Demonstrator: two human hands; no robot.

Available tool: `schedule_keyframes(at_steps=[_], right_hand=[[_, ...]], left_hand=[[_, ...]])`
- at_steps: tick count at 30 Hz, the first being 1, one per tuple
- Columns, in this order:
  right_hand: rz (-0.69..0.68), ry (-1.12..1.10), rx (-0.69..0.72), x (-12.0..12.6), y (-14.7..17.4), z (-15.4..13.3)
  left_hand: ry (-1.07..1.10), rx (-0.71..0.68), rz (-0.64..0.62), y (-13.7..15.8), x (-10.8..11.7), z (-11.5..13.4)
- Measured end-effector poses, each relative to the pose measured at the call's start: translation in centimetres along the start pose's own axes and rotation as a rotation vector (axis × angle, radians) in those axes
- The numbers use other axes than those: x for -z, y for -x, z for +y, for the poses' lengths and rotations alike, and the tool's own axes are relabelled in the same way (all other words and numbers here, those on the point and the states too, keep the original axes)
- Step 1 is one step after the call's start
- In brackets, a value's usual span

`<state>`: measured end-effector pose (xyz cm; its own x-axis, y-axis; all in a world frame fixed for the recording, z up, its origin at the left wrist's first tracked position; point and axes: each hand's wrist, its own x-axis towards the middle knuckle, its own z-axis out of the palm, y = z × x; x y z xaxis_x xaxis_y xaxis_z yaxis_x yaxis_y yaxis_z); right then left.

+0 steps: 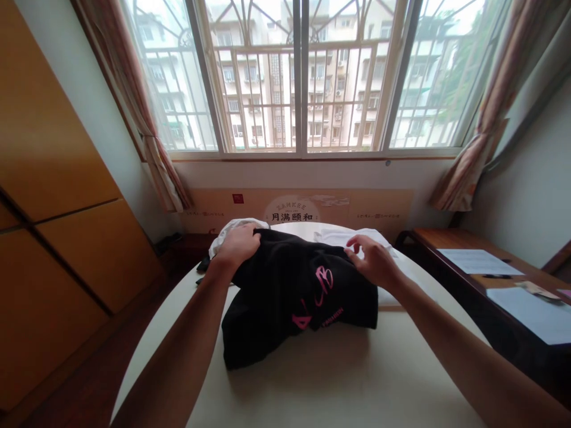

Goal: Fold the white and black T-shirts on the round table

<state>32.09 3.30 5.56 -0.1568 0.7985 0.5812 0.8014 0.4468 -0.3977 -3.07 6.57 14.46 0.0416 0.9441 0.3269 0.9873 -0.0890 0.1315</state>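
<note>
A black T-shirt (276,297) with pink lettering hangs between my two hands, its lower part slanting down over the round white table (312,380). My left hand (238,244) is closed on the shirt's upper left edge. At the upper right edge, my right hand (372,258) pinches the cloth between thumb and fingers. The shirt is partly folded and creased, so some of the lettering is broken up. Whether its lowest edge touches the tabletop I cannot tell.
White cloth (232,226) lies bunched behind my left hand, with small dark items (203,264) beside it. More white fabric (330,236) lies behind my right hand. A brown desk (428,241) with papers (479,261) stands to the right. Orange cabinets (89,255) are at the left; a barred window is ahead.
</note>
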Motion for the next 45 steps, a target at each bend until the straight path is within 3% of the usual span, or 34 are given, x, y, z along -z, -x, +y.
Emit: schedule_keyframes(at_steps=[3, 5, 6, 8, 11, 14, 17, 21, 25, 28, 30, 32, 35, 37, 39, 42, 45], right_hand=[[-0.262, -0.116, 0.151, -0.4, 1.4, -3.3], [-0.346, -0.086, 0.230, -1.3, 1.9, -4.1], [-0.359, -0.063, 0.238, -1.7, 2.0, -4.1], [-0.344, -0.080, 0.195, -2.5, 1.9, -3.4], [-0.206, -0.240, 0.071, -2.5, 1.2, -2.0], [-0.029, -0.419, -0.056, -1.5, 0.5, -1.4], [0.024, -0.635, -0.184, 0.0, 0.0, -1.8], [-0.024, -0.848, -0.285, 2.3, -0.3, -2.4], [-0.075, -1.049, -0.391, 5.0, -0.3, -1.8], [-0.162, -1.136, -0.413, 7.3, 0.1, -1.0], [-0.300, -1.128, -0.365, 8.6, 0.5, -0.9], [-0.516, -1.028, -0.265, 9.4, 0.8, -1.3], [-0.839, -0.773, -0.120, 9.1, 1.0, -2.6], [-0.870, -0.696, -0.091, 7.8, 1.0, -3.6], [-0.692, -0.693, -0.073, 6.0, 0.8, -4.5], [-0.320, -0.640, -0.032, 2.9, 0.1, -6.1], [-0.185, -0.608, -0.034, 0.1, -1.2, -7.9]], left_hand=[[-0.101, 0.195, 0.200, -0.3, -0.4, -0.7], [-0.077, 0.200, 0.188, -0.2, -0.1, -1.0], [-0.039, 0.161, 0.101, -0.1, 0.1, -1.1], [0.074, 0.072, -0.205, 0.3, 0.8, -0.9], [0.201, 0.053, -0.635, 1.3, 1.4, 0.1], [0.150, 0.117, -0.748, 2.2, 1.2, 1.1], [0.053, 0.102, -0.764, 2.5, 0.2, 1.4], [0.046, 0.002, -0.675, 1.4, -0.9, 0.0], [0.086, 0.027, -0.267, -0.3, 0.6, -3.1], [0.084, 0.165, 0.089, -0.8, 2.7, -4.8], [0.121, 0.244, 0.301, -0.6, 3.9, -4.9], [0.217, 0.248, 0.405, -0.4, 4.4, -4.1], [0.413, 0.216, 0.428, -0.3, 4.1, -1.9], [0.554, 0.172, 0.401, -0.1, 3.5, -0.4], [0.702, 0.098, 0.341, 0.2, 2.9, 1.1], [0.902, -0.048, 0.207, 1.1, 2.0, 3.4], [1.058, -0.225, 0.044, 1.7, 0.5, 5.4]])
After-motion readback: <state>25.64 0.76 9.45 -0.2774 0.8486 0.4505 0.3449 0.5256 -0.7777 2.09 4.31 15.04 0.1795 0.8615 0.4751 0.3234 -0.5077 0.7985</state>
